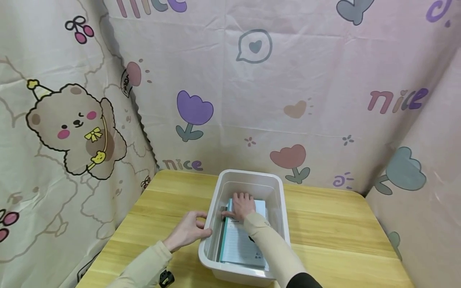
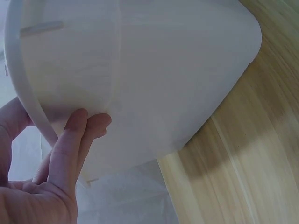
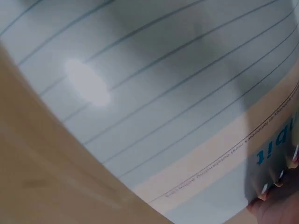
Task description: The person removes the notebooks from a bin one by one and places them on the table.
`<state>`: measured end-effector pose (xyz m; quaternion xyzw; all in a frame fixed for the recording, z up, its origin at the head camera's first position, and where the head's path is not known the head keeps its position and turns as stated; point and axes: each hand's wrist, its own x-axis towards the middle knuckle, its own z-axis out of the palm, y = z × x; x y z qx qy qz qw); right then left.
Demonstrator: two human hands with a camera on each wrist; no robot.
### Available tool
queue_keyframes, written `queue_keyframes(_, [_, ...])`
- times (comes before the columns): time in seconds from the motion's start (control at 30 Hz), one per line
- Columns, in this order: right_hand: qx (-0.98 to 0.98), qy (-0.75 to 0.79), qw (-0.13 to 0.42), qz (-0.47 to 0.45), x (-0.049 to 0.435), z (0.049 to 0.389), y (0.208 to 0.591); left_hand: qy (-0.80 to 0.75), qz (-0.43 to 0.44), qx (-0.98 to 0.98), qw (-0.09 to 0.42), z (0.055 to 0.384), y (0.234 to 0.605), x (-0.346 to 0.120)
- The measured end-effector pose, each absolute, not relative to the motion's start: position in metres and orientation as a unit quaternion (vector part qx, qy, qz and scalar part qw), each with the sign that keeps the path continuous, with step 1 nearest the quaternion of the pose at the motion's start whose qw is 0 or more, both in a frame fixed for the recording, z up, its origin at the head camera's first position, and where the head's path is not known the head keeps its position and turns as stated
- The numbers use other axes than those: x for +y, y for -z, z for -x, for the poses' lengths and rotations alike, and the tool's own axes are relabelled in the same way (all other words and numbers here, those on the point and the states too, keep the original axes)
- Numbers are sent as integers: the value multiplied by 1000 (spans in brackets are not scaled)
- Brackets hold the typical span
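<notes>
A white plastic bin (image 1: 252, 173) stands on the table, its outer wall (image 2: 163, 70) filling much of the left wrist view. My left hand (image 1: 187, 231) holds the bin's left rim, with the fingers against the outside and the thumb over the edge. Inside lies a light-blue notebook (image 1: 239, 242) with a lined cover, flat on the bottom. My right hand (image 1: 243, 206) rests on its far part, fingers extended and thumb out to the left. Large in the right wrist view are the notebook's printed lines (image 3: 140, 93); fingertips (image 3: 264, 193) touch it at the lower right.
The wooden table (image 1: 335, 228) extends to both sides of the bin. Printed cloth (image 1: 230, 100) hangs behind it and along both sides. A small dark thing (image 1: 224, 214) shows beside the notebook's left edge. A black object (image 1: 166, 278) sits by the left sleeve.
</notes>
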<state>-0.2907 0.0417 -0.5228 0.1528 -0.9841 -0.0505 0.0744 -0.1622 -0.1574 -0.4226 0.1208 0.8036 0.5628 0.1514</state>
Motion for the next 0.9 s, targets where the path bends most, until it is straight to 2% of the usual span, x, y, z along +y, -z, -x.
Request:
queue_keyframes(0.13, [-983, 32, 88, -157, 44, 294, 518, -556, -124, 809, 146, 163, 423, -158])
queue_keyframes(0.43, [-983, -3, 79, -164, 46, 304, 508, -557, -119, 808, 149, 164, 423, -158])
queue_keyframes(0.9, [-976, 34, 140, -165, 48, 300, 485, -550, -118, 815, 141, 165, 424, -156])
